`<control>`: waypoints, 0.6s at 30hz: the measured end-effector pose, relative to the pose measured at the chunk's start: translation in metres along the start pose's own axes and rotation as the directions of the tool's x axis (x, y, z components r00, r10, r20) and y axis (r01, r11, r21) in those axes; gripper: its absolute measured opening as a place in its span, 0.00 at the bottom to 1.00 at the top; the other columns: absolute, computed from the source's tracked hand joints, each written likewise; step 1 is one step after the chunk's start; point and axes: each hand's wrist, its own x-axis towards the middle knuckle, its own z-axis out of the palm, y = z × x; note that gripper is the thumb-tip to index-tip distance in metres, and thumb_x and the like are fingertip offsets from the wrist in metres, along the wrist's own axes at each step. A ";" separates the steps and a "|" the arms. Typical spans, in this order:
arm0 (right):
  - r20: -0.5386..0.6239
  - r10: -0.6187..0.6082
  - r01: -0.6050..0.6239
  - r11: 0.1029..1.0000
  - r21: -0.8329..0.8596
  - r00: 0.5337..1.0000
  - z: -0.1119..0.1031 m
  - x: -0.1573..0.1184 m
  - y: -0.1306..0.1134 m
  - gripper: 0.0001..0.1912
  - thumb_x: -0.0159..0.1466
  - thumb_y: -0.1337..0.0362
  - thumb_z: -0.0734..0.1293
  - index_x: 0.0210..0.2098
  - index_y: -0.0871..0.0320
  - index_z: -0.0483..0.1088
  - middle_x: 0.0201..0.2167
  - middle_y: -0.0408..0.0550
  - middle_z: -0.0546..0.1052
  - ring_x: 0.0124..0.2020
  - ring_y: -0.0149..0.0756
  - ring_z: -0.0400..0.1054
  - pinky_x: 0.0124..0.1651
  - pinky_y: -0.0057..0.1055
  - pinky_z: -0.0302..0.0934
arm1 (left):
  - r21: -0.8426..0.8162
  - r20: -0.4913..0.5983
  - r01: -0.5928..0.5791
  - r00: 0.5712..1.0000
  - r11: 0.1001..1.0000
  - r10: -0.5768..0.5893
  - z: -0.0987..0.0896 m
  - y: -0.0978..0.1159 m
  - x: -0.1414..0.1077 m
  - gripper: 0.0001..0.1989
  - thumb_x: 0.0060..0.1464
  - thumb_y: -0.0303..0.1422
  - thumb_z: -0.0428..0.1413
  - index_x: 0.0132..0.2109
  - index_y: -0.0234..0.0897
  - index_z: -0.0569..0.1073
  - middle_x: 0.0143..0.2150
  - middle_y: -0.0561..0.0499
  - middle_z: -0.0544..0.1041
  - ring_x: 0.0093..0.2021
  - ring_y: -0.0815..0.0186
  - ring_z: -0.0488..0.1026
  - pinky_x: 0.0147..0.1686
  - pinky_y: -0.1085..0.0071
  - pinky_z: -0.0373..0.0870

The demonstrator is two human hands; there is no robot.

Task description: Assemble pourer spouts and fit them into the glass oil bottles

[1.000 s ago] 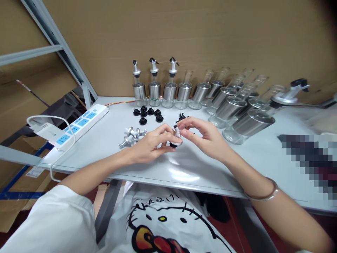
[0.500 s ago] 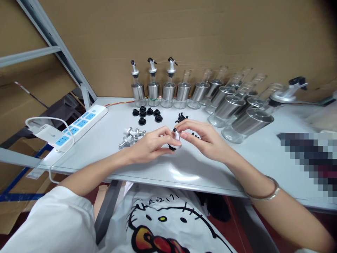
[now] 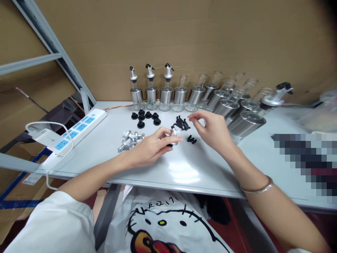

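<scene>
My left hand (image 3: 154,147) is closed around a silver pourer (image 3: 174,133) with a black tip and a black base, held low over the table. Up and to the right, my right hand (image 3: 210,128) hovers with thumb and forefinger curved towards each other and a gap between them; no object shows there. Beneath its fingertips lie black levers (image 3: 182,123) in a small pile and several tiny black parts (image 3: 191,139). Left of the pourer are silver spouts (image 3: 130,140), and behind them several black stoppers (image 3: 141,117).
Several glass-and-steel bottles (image 3: 180,95) stand along the back and right, some topped with pourers (image 3: 168,72). A white power strip (image 3: 76,130) with a cable lies at the left. A cardboard wall (image 3: 184,38) rises behind the table (image 3: 158,172).
My right hand has left the pourer and moved up and right, uncovering the levers and tiny parts. My left hand still holds the pourer. The view has shifted slightly.
</scene>
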 end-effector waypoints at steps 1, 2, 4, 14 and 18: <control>0.022 0.033 -0.031 0.995 -0.091 0.999 0.001 0.002 0.005 0.12 0.61 0.72 0.61 0.37 0.60 0.76 0.37 0.51 0.81 0.40 0.44 0.75 0.45 0.36 0.63 | 0.046 0.014 -0.020 1.000 0.999 0.020 0.001 0.000 0.000 0.13 0.67 0.31 0.45 0.56 0.40 0.65 0.49 0.44 0.67 0.42 0.67 0.71 0.43 0.69 0.74; 0.055 0.061 -0.051 0.984 -0.169 0.997 0.002 0.004 0.009 0.13 0.61 0.73 0.61 0.37 0.60 0.76 0.38 0.52 0.81 0.41 0.45 0.75 0.45 0.36 0.62 | 0.092 0.027 -0.047 0.999 0.995 0.045 0.002 -0.001 -0.001 0.13 0.67 0.31 0.45 0.56 0.39 0.65 0.48 0.44 0.68 0.42 0.66 0.72 0.42 0.69 0.74; 0.135 0.119 -0.075 0.953 -0.292 0.984 0.003 0.006 0.014 0.13 0.62 0.72 0.61 0.37 0.60 0.77 0.39 0.52 0.82 0.41 0.47 0.75 0.43 0.36 0.62 | 0.170 0.053 -0.101 0.994 0.980 0.093 0.004 -0.001 -0.002 0.12 0.66 0.32 0.46 0.54 0.38 0.67 0.47 0.44 0.70 0.41 0.66 0.72 0.41 0.69 0.74; 0.298 0.316 -0.129 0.850 -0.511 0.901 0.019 0.009 0.013 0.16 0.65 0.59 0.61 0.37 0.59 0.79 0.35 0.57 0.82 0.40 0.49 0.75 0.36 0.35 0.59 | 0.308 0.093 -0.186 0.982 0.933 0.165 0.006 0.002 -0.003 0.13 0.65 0.29 0.45 0.52 0.40 0.71 0.42 0.46 0.76 0.37 0.67 0.73 0.36 0.72 0.70; 0.290 0.352 -0.173 0.849 -0.499 0.890 0.021 0.010 0.013 0.16 0.65 0.57 0.62 0.36 0.58 0.79 0.35 0.57 0.81 0.38 0.47 0.75 0.33 0.33 0.58 | 0.314 0.061 -0.237 0.971 0.919 0.229 0.004 0.001 -0.002 0.12 0.64 0.28 0.48 0.52 0.40 0.71 0.43 0.45 0.77 0.37 0.67 0.73 0.39 0.71 0.71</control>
